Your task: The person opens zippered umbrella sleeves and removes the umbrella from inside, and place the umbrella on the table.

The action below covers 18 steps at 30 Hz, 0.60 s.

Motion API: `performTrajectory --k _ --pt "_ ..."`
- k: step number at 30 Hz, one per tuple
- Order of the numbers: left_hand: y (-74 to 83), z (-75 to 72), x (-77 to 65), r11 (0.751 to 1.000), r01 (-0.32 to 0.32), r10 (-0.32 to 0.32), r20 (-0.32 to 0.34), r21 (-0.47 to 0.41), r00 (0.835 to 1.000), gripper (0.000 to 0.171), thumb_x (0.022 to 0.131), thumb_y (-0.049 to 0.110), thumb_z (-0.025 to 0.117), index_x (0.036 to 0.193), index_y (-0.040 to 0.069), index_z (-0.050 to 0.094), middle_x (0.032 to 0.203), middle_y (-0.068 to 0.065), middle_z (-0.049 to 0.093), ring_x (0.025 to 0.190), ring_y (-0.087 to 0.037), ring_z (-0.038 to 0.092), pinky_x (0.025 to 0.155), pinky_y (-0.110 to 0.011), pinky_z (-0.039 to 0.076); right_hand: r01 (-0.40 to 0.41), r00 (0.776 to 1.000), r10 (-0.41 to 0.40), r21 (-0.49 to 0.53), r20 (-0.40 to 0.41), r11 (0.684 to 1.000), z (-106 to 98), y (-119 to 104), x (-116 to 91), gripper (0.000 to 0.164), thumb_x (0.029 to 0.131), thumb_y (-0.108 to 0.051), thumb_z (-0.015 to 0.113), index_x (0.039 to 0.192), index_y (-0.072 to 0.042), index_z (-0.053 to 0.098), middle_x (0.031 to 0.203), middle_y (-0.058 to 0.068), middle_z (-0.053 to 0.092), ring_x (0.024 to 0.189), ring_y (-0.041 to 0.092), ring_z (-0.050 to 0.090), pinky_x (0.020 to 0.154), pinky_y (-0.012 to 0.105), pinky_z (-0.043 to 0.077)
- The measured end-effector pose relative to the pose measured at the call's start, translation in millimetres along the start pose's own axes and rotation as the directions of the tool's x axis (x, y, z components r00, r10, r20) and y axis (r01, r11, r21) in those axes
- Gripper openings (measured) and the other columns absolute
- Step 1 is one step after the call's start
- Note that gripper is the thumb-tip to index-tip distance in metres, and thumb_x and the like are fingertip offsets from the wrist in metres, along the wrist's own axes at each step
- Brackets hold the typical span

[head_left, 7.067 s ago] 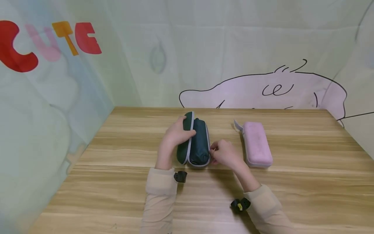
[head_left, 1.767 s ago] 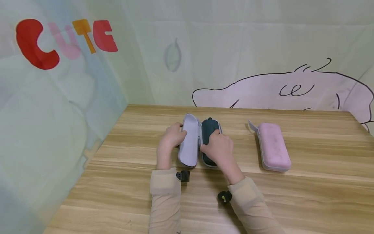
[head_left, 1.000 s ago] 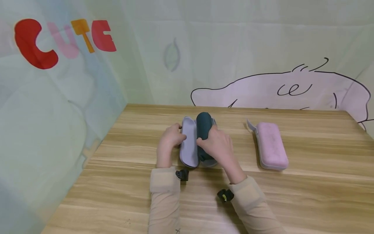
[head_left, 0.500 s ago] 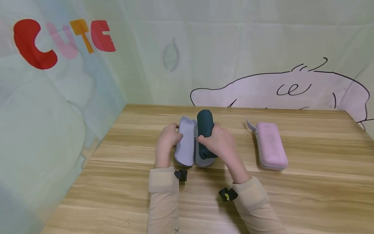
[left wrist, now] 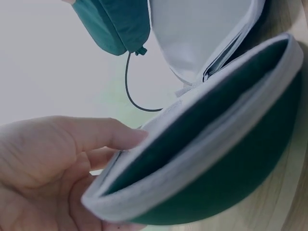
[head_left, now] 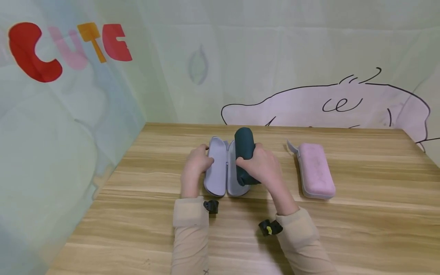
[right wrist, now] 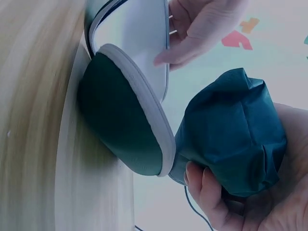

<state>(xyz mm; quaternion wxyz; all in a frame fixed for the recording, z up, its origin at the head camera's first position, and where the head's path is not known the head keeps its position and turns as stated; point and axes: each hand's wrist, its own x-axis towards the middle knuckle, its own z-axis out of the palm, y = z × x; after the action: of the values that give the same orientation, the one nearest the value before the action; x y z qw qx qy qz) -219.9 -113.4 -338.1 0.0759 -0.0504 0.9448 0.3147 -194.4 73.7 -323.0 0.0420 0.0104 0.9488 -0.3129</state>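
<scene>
My right hand (head_left: 262, 165) grips a dark teal rolled bundle, apparently a compact folded umbrella (head_left: 244, 143), tilted above the right half of an opened case. This zip case (head_left: 215, 170) is dark green outside and pale grey inside, its two halves spread side by side. With thumb inside and fingers outside, my left hand (head_left: 196, 165) pinches the rim of the left half. In the left wrist view a thin dark cord trails from the umbrella (left wrist: 115, 24). The right wrist view shows the fingers wrapped round the umbrella's gathered fabric (right wrist: 231, 132).
A pink hard case (head_left: 316, 170) of similar shape, with a pale strap sticking up at its back corner, lies shut on the right. Everything stands on a wood-grain table (head_left: 371, 214). Behind it hangs a printed cloth backdrop (head_left: 178, 95).
The green case was opened fully by folding its left half outward. My right hand then took hold of the umbrella and raised it out of the right half. The left hand kept the rim.
</scene>
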Motion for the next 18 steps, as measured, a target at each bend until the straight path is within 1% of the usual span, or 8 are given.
performTrajectory --k 5,9,18 --pt "-0.7 1.2 1.4 0.999 -0.016 0.016 -0.017 0.028 1.000 0.053 0.088 0.008 0.051 0.139 -0.003 0.043 0.135 -0.026 0.053 0.116 -0.037 0.058 0.095 -0.046 0.049 -0.012 1.000 0.012 -0.024 -0.002 1.000 -2 3 0 0.060 0.081 -0.045 0.060 0.123 -0.002 0.051 0.099 0.016 0.065 0.081 0.027 0.063 0.058 0.030 0.048" --pt "-1.5 1.8 2.5 0.999 -0.019 0.020 -0.024 0.033 1.000 0.054 0.087 0.006 0.050 0.139 -0.004 0.043 0.134 -0.027 0.054 0.117 -0.038 0.057 0.095 -0.047 0.049 -0.024 1.000 0.024 -0.016 0.007 1.000 -3 5 -1 0.062 0.081 -0.045 0.060 0.125 -0.002 0.050 0.101 0.016 0.064 0.083 0.027 0.062 0.059 0.030 0.048" --pt "-2.2 3.2 5.2 1.000 -0.013 0.013 -0.023 0.025 1.000 0.054 0.087 0.005 0.048 0.140 -0.003 0.042 0.137 -0.027 0.051 0.119 -0.039 0.056 0.096 -0.048 0.049 -0.041 0.999 0.041 0.003 0.011 0.999 -10 17 1 0.061 0.081 -0.045 0.059 0.123 -0.002 0.051 0.105 0.018 0.064 0.086 0.029 0.062 0.062 0.032 0.049"
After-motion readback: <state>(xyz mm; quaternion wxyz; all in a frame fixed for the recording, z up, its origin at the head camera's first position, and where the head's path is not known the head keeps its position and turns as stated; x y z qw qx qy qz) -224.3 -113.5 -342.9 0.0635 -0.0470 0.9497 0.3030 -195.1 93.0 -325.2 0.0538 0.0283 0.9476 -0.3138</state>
